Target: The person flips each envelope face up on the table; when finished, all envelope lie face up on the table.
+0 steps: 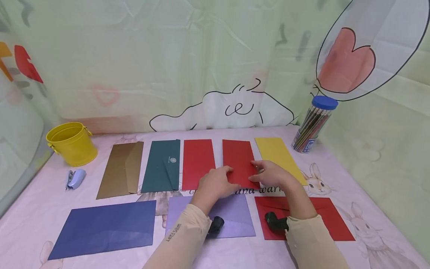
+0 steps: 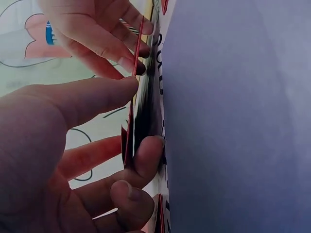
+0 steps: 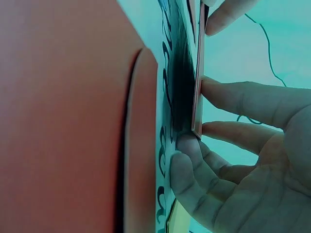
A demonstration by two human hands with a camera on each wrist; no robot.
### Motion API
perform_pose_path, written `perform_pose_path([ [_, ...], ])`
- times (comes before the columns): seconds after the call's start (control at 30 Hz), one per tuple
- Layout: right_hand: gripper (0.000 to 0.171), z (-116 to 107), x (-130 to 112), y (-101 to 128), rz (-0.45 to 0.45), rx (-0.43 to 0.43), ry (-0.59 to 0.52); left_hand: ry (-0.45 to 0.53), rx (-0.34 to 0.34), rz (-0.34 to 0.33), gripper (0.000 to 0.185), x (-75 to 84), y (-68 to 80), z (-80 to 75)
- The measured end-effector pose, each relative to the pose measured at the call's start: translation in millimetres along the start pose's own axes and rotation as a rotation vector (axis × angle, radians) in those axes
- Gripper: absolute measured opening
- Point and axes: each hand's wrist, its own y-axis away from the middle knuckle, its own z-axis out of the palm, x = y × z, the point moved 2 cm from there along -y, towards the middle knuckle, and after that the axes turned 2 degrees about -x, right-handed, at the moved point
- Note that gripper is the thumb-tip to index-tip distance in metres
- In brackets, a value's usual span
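Note:
A red envelope in the back row lies between my two hands. My left hand holds its near left corner, and my right hand its right edge. In both wrist views the envelope appears edge-on, a little above the tabletop, with thumbs above and some fingers reaching beneath. Left of it lies another red envelope; to the right is a yellow envelope. Under my left wrist is a lavender envelope, and below my right forearm a red flapped envelope.
Further left lie a dark green envelope, a brown envelope and, in front, a blue envelope. A yellow bucket and a small light-blue stapler stand at left. A blue-lidded jar of pencils is at the back right.

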Motion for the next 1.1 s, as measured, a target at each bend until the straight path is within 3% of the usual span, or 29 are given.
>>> perform_pose_path([
  [0.43, 0.072, 2.8, -1.3, -3.8, 0.030, 0.008, 0.014, -0.061, -0.003, 0.003, 0.059, -0.2, 0.4, 1.4],
  [1.1, 0.072, 8.4, -7.0, -2.8, 0.004, 0.022, 0.081, -0.112, -0.001, -0.007, 0.060, 2.2, 2.9, 4.2],
])
